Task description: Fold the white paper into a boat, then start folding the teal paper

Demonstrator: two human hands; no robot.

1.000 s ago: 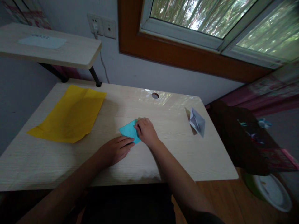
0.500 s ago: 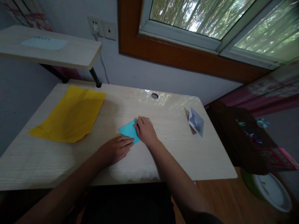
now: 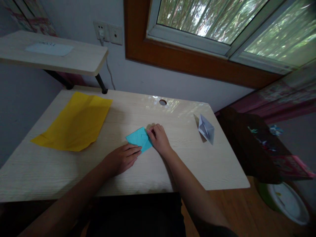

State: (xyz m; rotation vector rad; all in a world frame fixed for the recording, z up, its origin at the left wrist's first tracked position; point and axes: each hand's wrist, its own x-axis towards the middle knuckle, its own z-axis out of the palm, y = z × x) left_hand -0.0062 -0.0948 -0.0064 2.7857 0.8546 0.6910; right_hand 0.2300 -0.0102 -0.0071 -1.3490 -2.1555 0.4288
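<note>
Mid-tabletop [image 3: 172,164], well clear of its edges, both hands' fingers [image 3: 133,150] press flat on blue folded paper [image 3: 138,138], the right hand [image 3: 159,140] at its right edge, the left hand [image 3: 120,159] at its near corner.

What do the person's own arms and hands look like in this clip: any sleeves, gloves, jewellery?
Both forearms are bare down to the wrists, with no gloves, watch or rings visible on the left hand or the right hand. A dark sleeve edge shows only near the right upper arm at the bottom of the picture. The dim light hides finer detail.
</note>
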